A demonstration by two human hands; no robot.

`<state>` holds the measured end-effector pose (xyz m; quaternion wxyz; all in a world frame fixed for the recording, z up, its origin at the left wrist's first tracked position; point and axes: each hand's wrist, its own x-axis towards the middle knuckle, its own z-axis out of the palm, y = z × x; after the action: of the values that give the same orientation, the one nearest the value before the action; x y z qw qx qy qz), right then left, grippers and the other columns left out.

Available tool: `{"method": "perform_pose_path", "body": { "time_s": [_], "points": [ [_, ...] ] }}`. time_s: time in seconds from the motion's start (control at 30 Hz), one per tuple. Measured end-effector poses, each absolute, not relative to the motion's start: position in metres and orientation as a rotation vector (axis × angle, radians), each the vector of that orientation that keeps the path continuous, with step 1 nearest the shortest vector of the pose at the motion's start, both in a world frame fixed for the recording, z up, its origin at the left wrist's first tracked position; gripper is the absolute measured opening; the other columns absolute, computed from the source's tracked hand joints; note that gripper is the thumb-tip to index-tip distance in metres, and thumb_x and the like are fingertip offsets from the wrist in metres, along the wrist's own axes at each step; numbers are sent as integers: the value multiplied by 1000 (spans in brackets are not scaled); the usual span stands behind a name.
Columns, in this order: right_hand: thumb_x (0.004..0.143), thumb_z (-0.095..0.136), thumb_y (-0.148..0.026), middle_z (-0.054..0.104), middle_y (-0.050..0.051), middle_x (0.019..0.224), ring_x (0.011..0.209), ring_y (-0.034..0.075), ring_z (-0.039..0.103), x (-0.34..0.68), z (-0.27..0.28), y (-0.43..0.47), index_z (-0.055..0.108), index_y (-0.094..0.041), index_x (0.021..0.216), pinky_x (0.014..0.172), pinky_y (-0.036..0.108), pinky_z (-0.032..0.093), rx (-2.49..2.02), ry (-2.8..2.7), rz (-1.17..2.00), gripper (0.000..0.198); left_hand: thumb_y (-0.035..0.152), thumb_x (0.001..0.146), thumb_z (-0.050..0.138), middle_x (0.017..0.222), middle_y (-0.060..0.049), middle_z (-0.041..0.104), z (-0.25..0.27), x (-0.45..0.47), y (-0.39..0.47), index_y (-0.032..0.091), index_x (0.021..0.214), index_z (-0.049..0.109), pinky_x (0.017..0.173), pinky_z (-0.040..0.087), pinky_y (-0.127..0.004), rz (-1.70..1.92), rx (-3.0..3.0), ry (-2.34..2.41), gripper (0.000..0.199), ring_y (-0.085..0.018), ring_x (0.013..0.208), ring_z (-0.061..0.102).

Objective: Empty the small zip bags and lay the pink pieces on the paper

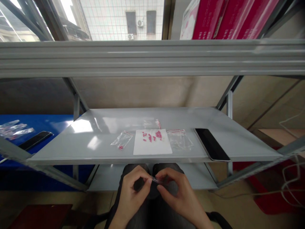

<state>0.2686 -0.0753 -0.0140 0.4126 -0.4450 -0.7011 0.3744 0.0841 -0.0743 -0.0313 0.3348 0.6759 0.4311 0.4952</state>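
Over my lap, just below the shelf's front edge, both hands are at a small clear plastic bag (156,180). My left hand (133,190) pinches one end between thumb and forefinger. At the other end, the fingers of my right hand (175,187) close on the bag, with the thumb slightly lower. Its contents cannot be made out. In front of my hands, a white paper sheet (152,149) bears several small pink beads (158,134), loosely grouped. Left of the sheet lies a clear zip bag (124,138) with pink beads at its bottom. Clear zip bags (180,140) lie on its right.
Another small zip bag (152,123) lies behind the sheet. A dark phone or tablet (212,144) rests on the grey shelf (95,151) at the right, slightly over its front edge. A metal crossbar (152,58) spans above. Blue surface at left holds another phone (35,140).
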Motion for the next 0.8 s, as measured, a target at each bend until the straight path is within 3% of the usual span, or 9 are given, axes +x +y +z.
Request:
{"method": "perform_pose_path", "body": {
  "time_s": [0.37, 0.8],
  "points": [
    [72, 57, -5, 64, 0, 71, 68, 14, 61, 260, 4, -67, 62, -18, 71, 63, 23, 46, -1063, -1810, 900, 14, 18, 90, 58, 74, -1, 60, -26, 89, -82, 20, 77, 60, 68, 41, -29, 1341, 1933, 1101, 13, -16, 74, 57],
    [74, 62, -6, 67, 0, 72, 69, 15, 63, 267, 7, -69, 67, -18, 72, 64, 24, 47, -1060, -1814, 897, 13, 18, 88, 60, 79, -2, 62, -21, 86, -83, 21, 84, 62, 71, 44, -31, 1345, 1957, 1081, 6, -18, 77, 59]
  ]
}}
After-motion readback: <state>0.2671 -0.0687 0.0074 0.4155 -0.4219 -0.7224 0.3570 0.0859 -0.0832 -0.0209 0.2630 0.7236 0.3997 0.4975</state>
